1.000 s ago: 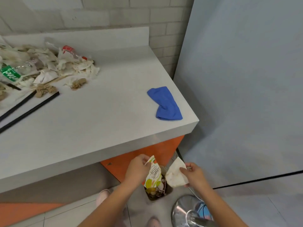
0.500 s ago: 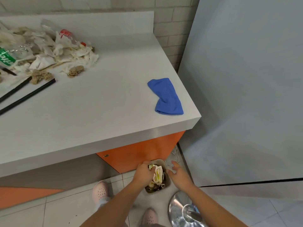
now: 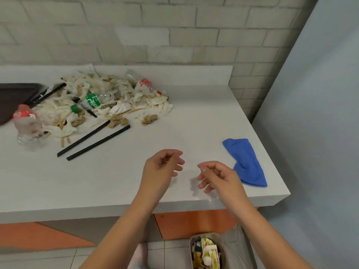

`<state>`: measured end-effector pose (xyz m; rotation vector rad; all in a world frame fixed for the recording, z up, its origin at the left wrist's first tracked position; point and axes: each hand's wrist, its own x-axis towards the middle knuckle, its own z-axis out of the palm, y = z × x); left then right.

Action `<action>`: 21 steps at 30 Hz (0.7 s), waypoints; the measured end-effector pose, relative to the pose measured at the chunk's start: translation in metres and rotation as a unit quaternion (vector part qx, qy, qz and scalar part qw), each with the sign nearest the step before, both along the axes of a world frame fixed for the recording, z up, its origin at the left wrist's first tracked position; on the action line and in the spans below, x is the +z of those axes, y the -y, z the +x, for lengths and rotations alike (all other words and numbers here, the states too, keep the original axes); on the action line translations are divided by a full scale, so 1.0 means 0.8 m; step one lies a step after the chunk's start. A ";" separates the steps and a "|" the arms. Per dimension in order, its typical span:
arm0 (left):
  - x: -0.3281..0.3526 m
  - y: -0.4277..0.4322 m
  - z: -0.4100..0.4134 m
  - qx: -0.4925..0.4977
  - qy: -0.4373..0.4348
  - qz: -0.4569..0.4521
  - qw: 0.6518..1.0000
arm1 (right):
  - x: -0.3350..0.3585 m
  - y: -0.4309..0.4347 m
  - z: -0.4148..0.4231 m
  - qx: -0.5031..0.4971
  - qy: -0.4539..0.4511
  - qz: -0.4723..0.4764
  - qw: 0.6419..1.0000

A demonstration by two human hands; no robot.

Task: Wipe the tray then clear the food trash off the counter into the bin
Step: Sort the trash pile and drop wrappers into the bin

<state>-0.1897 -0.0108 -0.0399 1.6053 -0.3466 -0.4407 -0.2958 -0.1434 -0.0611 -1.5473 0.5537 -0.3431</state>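
A heap of crumpled napkins and food scraps (image 3: pixel 116 100) lies at the back left of the grey counter (image 3: pixel 116 181). In it are a green-labelled plastic bottle (image 3: pixel 95 100), a black fork (image 3: pixel 83 105) and a red-labelled bottle (image 3: pixel 144 83). Another crushed bottle (image 3: pixel 26 123) lies at the left. A dark tray (image 3: pixel 15 98) sits at the far left edge. Both hands hover empty above the counter's front: my left hand (image 3: pixel 161 171) and my right hand (image 3: pixel 217 177), fingers loosely curled. The bin (image 3: pixel 206 251) stands on the floor below, holding wrappers.
Two long black sticks (image 3: pixel 93 140) lie in front of the heap. A folded blue cloth (image 3: pixel 246 164) rests near the counter's right corner. A grey partition (image 3: pixel 320 113) bounds the right side, a brick wall the back. Orange cabinet fronts are under the counter.
Both hands let go of the wrappers in the bin and rose from floor level to above the counter's front edge. The view tilted up toward the counter.
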 end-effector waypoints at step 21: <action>0.069 -0.176 0.450 0.116 -0.016 0.030 0.993 | 0.088 -0.102 0.520 0.101 0.032 -0.116 0.988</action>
